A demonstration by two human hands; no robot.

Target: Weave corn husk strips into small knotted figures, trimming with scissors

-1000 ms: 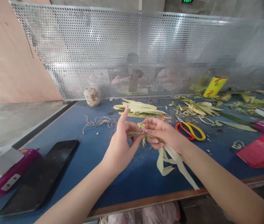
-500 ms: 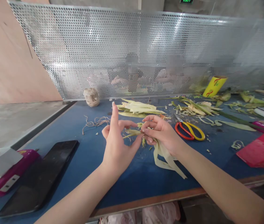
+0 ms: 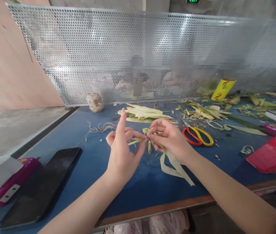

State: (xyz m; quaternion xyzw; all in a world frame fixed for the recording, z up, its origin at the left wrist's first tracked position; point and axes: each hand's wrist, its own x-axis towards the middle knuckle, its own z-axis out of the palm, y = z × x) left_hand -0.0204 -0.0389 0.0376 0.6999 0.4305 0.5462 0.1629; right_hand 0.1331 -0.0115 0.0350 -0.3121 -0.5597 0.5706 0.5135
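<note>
While raised, left hand [image 3: 122, 152] pinching leaf strips [image 3: 174, 164]; forefinger upright

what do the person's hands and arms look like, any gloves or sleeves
The left hand and right hand are bare: no gloves, rings, watch or bracelet visible. The left forearm and right forearm are uncovered to the frame edge; no sleeves in view.

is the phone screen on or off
Off: the phone lies face up on the blue table, its screen black with only faint reflections.
</note>
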